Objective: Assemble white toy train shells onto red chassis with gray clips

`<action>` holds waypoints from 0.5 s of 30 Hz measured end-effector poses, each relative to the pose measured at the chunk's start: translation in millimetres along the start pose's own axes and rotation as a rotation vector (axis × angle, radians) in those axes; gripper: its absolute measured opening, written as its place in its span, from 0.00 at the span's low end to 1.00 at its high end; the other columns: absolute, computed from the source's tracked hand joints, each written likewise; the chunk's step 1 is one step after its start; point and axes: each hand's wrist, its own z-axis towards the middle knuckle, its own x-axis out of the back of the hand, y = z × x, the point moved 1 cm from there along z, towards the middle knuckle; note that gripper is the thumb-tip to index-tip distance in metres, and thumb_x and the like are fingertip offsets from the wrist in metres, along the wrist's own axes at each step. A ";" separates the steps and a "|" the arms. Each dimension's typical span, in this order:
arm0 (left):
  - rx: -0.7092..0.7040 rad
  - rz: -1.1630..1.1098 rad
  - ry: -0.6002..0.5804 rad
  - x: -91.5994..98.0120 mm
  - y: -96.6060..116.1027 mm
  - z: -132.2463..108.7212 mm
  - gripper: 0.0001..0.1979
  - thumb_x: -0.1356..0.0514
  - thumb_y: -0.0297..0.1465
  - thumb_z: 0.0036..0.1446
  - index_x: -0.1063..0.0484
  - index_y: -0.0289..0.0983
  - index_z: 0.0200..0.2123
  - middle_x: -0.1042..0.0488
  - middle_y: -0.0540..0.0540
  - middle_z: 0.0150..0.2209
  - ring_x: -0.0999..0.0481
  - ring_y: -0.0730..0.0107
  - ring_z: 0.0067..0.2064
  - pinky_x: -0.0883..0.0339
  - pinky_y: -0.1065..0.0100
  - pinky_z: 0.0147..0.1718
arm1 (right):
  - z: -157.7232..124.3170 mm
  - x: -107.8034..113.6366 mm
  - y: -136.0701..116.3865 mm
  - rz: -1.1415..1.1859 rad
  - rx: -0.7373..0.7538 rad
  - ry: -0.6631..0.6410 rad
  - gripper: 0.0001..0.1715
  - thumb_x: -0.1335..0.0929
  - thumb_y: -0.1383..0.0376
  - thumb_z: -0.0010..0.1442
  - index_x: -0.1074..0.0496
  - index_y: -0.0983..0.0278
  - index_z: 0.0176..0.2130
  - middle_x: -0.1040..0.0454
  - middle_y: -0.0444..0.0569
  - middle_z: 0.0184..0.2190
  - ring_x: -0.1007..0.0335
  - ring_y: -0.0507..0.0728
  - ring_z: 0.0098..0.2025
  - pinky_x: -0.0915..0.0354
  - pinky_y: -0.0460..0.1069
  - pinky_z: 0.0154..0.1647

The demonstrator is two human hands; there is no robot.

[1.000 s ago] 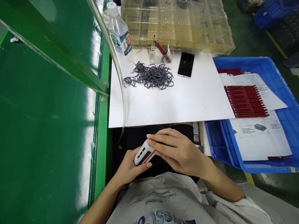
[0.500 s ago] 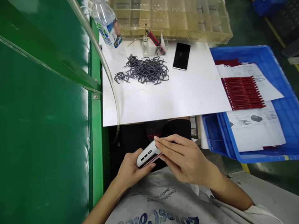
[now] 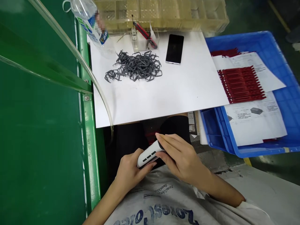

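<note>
Low in the middle of the view, over my lap, both hands hold a small white plastic housing (image 3: 147, 154) with dark slots and a red stripe. My left hand (image 3: 128, 170) grips its near end from below, thumb along the side. My right hand (image 3: 179, 156) is closed over its far end, fingers laid across the top and hiding that part. Above the hands a white board (image 3: 178, 90) carries a heap of grey plastic clips (image 3: 134, 66).
A black phone (image 3: 174, 48), a clear pot of tools (image 3: 142, 39) and a water bottle (image 3: 90, 23) stand at the board's back. A blue crate (image 3: 284, 93) with red strips (image 3: 241, 84) and papers is at right. A green conveyor (image 3: 42, 140) runs along the left. A compartment tray (image 3: 164, 14) sits behind.
The view has shifted so the board and crate sit further left and up. My hands keep hold of the white housing, which has turned slightly so less of the red stripe shows.
</note>
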 end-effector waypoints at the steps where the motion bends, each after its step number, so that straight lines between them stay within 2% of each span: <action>1: 0.010 0.006 0.009 -0.6 1.4 -0.4 0.21 0.28 0.50 0.63 0.29 0.42 0.32 0.28 0.52 0.23 0.33 0.69 0.22 0.48 0.69 0.24 | -1.9 0.2 1.2 -0.035 0.022 -0.014 0.41 0.28 0.67 0.76 0.39 0.67 0.81 0.16 0.65 0.60 0.14 0.70 0.56 0.13 0.66 0.54; 3: 0.018 0.004 0.007 -2.6 3.5 -0.8 0.21 0.28 0.49 0.63 0.31 0.42 0.31 0.29 0.52 0.22 0.34 0.70 0.21 0.49 0.69 0.23 | -5.9 2.7 7.0 -0.088 0.105 -0.033 0.41 0.27 0.66 0.75 0.39 0.69 0.80 0.16 0.66 0.62 0.14 0.71 0.57 0.13 0.67 0.54; 6: 0.010 0.024 -0.022 -7.5 5.5 0.6 0.22 0.28 0.50 0.62 0.32 0.43 0.31 0.29 0.52 0.22 0.35 0.70 0.21 0.50 0.69 0.23 | -10.4 8.2 18.6 -0.139 0.214 -0.041 0.40 0.25 0.62 0.74 0.34 0.67 0.78 0.16 0.64 0.62 0.13 0.71 0.54 0.12 0.66 0.51; 10: 0.057 0.056 -0.090 -9.4 8.1 3.9 0.23 0.29 0.51 0.63 0.32 0.42 0.31 0.31 0.53 0.21 0.37 0.70 0.21 0.51 0.68 0.23 | -7.6 9.4 25.4 -0.175 0.246 -0.042 0.32 0.26 0.62 0.74 0.27 0.68 0.72 0.13 0.64 0.56 0.13 0.69 0.50 0.12 0.64 0.49; 11: 0.070 0.031 -0.120 -6.8 8.9 3.7 0.23 0.29 0.51 0.64 0.31 0.42 0.32 0.31 0.52 0.22 0.36 0.70 0.22 0.50 0.68 0.23 | -5.3 8.8 25.9 -0.120 0.222 -0.030 0.29 0.27 0.62 0.75 0.26 0.68 0.70 0.13 0.64 0.55 0.13 0.68 0.50 0.13 0.63 0.49; 13: 0.071 -0.078 -0.188 4.9 9.7 -0.3 0.21 0.27 0.51 0.62 0.24 0.41 0.38 0.23 0.49 0.29 0.28 0.65 0.28 0.39 0.69 0.27 | -0.2 7.2 28.9 0.105 0.073 -0.002 0.22 0.27 0.60 0.77 0.23 0.65 0.65 0.13 0.59 0.51 0.13 0.64 0.47 0.14 0.58 0.48; 14: 0.063 -0.167 -0.222 14.0 9.1 -4.5 0.24 0.25 0.52 0.58 0.21 0.41 0.45 0.19 0.46 0.35 0.22 0.60 0.34 0.32 0.67 0.32 | 2.1 6.1 32.1 0.258 -0.042 0.012 0.19 0.27 0.57 0.76 0.22 0.63 0.61 0.13 0.56 0.48 0.14 0.61 0.44 0.15 0.55 0.45; 15: 0.056 -0.259 -0.244 25.2 7.4 -10.3 0.32 0.22 0.54 0.54 0.20 0.42 0.54 0.16 0.42 0.44 0.19 0.54 0.41 0.26 0.62 0.38 | 3.8 4.4 36.1 0.420 -0.169 0.027 0.16 0.26 0.54 0.76 0.21 0.61 0.57 0.14 0.53 0.44 0.15 0.59 0.41 0.17 0.52 0.42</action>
